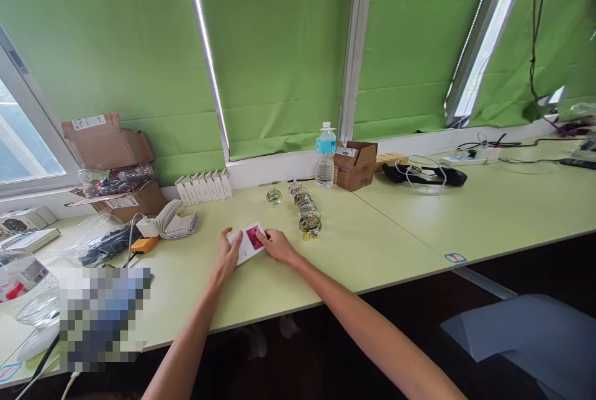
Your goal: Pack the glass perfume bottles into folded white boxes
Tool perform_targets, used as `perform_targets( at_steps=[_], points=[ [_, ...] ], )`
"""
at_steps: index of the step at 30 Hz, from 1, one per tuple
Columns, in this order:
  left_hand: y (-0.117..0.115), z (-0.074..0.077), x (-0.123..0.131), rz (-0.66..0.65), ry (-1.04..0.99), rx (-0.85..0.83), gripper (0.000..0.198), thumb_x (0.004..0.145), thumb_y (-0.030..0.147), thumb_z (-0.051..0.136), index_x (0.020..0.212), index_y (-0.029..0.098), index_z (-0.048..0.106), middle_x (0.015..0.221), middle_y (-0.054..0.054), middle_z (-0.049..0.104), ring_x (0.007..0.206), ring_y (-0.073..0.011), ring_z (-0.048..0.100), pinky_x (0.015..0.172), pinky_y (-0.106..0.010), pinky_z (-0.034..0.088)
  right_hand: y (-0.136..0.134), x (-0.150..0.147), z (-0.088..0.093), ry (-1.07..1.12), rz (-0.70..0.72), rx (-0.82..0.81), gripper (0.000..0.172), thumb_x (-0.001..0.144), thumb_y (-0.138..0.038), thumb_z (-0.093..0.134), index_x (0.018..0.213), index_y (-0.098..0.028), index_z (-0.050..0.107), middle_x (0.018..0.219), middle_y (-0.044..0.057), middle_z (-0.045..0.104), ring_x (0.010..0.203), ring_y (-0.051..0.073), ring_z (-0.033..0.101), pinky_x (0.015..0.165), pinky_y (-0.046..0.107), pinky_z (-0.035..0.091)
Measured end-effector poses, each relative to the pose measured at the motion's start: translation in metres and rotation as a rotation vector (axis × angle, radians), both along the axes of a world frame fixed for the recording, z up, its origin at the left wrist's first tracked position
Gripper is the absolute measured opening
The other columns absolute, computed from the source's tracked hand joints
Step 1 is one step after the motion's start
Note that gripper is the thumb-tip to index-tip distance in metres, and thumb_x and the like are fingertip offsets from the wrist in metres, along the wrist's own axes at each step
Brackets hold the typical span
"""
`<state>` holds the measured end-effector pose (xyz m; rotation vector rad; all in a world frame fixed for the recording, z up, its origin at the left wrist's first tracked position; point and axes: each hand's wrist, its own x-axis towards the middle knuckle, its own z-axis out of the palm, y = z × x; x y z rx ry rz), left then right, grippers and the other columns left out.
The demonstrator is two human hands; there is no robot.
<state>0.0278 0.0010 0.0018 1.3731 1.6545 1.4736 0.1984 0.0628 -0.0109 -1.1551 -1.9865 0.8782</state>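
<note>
A small white box with a dark pink picture on it [250,240] lies flat on the pale green table [382,245]. My left hand [229,255] rests against its left end, fingers curled onto the box. My right hand [278,243] grips its right edge with closed fingers. Just beyond my right hand runs a row of small glass bottles with gold fittings [306,210]. A single such bottle [274,195] stands apart to their left.
A row of small white boxes [203,187] lines the window ledge. A water bottle [325,155] and open cardboard box [355,164] stand behind. Cardboard boxes [112,164], plastic bags and a white folded item [170,221] crowd the left. Cables and a black device [426,174] lie right.
</note>
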Motion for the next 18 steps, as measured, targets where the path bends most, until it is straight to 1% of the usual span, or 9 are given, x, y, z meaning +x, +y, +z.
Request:
perform_targets(
  at_steps=[3, 5, 6, 8, 10, 12, 13, 15, 18],
  points=[
    [0.007, -0.004, -0.005, 0.042, -0.057, 0.031, 0.082, 0.084, 0.082, 0.019, 0.13, 0.018, 0.042, 0.1, -0.009, 0.065, 0.085, -0.0208, 0.067, 0.075, -0.033, 0.053, -0.007, -0.001, -0.001, 0.055, 0.098, -0.077, 0.057, 0.095, -0.064, 0.039, 0.075, -0.016, 0.062, 0.049, -0.001, 0.057, 0.04, 0.012, 0.053, 0.04, 0.021, 0.037],
    [0.011, -0.006, -0.009, 0.06, -0.064, 0.044, 0.082, 0.086, 0.08, 0.01, 0.132, 0.019, 0.039, 0.107, -0.011, 0.063, 0.087, -0.0208, 0.068, 0.076, -0.034, 0.054, -0.01, -0.001, 0.0, 0.098, 0.134, -0.104, 0.053, 0.093, -0.063, 0.045, 0.079, -0.015, 0.064, 0.048, -0.003, 0.055, 0.036, 0.011, 0.051, 0.035, 0.02, 0.035],
    [0.012, -0.007, -0.011, 0.064, -0.052, 0.05, 0.08, 0.086, 0.08, 0.013, 0.133, 0.019, 0.038, 0.11, -0.011, 0.062, 0.088, -0.0211, 0.068, 0.076, -0.034, 0.054, -0.011, -0.001, 0.001, 0.121, 0.143, -0.11, 0.051, 0.091, -0.062, 0.049, 0.081, -0.015, 0.065, 0.048, -0.003, 0.055, 0.036, 0.011, 0.051, 0.034, 0.02, 0.035],
    [0.013, -0.009, -0.013, 0.06, -0.004, 0.061, 0.077, 0.084, 0.078, 0.034, 0.135, 0.02, 0.036, 0.118, -0.013, 0.06, 0.091, -0.0223, 0.067, 0.077, -0.036, 0.055, -0.012, 0.001, 0.003, 0.172, 0.141, -0.113, 0.047, 0.089, -0.059, 0.054, 0.089, -0.014, 0.067, 0.053, -0.002, 0.058, 0.036, 0.01, 0.051, 0.033, 0.019, 0.036],
    [0.011, -0.011, -0.013, 0.036, 0.066, 0.074, 0.079, 0.077, 0.072, 0.058, 0.134, 0.021, 0.038, 0.123, -0.014, 0.059, 0.095, -0.0253, 0.066, 0.081, -0.04, 0.054, -0.011, 0.004, 0.005, 0.225, 0.119, -0.106, 0.046, 0.087, -0.057, 0.058, 0.098, -0.013, 0.068, 0.065, 0.001, 0.065, 0.038, 0.009, 0.053, 0.033, 0.019, 0.038],
    [0.01, -0.013, -0.012, 0.008, 0.142, 0.093, 0.085, 0.067, 0.064, 0.073, 0.133, 0.021, 0.04, 0.125, -0.014, 0.058, 0.103, -0.0298, 0.064, 0.087, -0.046, 0.052, -0.009, 0.007, 0.008, 0.27, 0.091, -0.095, 0.047, 0.086, -0.057, 0.06, 0.101, -0.013, 0.067, 0.081, 0.005, 0.069, 0.041, 0.008, 0.054, 0.034, 0.019, 0.039],
    [0.009, -0.014, -0.011, -0.002, 0.18, 0.107, 0.088, 0.063, 0.06, 0.077, 0.133, 0.021, 0.04, 0.127, -0.015, 0.056, 0.109, -0.0321, 0.061, 0.091, -0.049, 0.05, -0.009, 0.009, 0.009, 0.287, 0.08, -0.09, 0.047, 0.085, -0.057, 0.06, 0.1, -0.013, 0.067, 0.085, 0.006, 0.069, 0.042, 0.008, 0.055, 0.033, 0.018, 0.039],
    [0.009, -0.015, -0.01, -0.023, 0.256, 0.139, 0.095, 0.056, 0.054, 0.083, 0.134, 0.02, 0.04, 0.133, -0.017, 0.052, 0.119, -0.0351, 0.054, 0.099, -0.052, 0.045, -0.009, 0.011, 0.01, 0.31, 0.07, -0.083, 0.048, 0.084, -0.057, 0.061, 0.099, -0.012, 0.068, 0.088, 0.006, 0.069, 0.042, 0.008, 0.054, 0.032, 0.018, 0.037],
    [0.008, -0.015, -0.01, -0.068, 0.361, 0.179, 0.097, 0.048, 0.049, 0.088, 0.13, 0.019, 0.045, 0.136, -0.016, 0.048, 0.126, -0.0354, 0.048, 0.105, -0.05, 0.041, -0.01, 0.012, 0.013, 0.334, 0.079, -0.066, 0.047, 0.082, -0.056, 0.063, 0.1, -0.013, 0.07, 0.085, 0.005, 0.068, 0.044, 0.008, 0.052, 0.032, 0.018, 0.035]
  ],
)
